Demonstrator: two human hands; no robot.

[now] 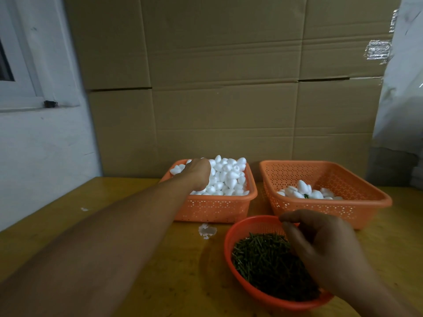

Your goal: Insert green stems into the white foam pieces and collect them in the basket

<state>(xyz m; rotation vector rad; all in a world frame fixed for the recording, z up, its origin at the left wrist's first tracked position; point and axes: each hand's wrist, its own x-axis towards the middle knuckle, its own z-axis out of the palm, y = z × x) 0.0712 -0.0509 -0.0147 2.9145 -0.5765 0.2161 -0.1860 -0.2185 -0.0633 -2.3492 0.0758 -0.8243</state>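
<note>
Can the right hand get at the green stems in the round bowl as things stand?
Probably yes. The right hand hovers directly over the round bowl, fingers curled just above the green stems. Nothing lies between them; the bowl is open-topped.

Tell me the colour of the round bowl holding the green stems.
Orange-red, with a fine mesh wall; the round bowl shows in the head view, the only one.

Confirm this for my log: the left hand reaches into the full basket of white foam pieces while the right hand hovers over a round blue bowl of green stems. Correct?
Not quite. The round bowl holding the green stems is orange-red, not blue, as the head view shows. The rest stands: the left hand reaches into the full basket of white foam pieces, and the right hand hovers over the bowl.
</note>
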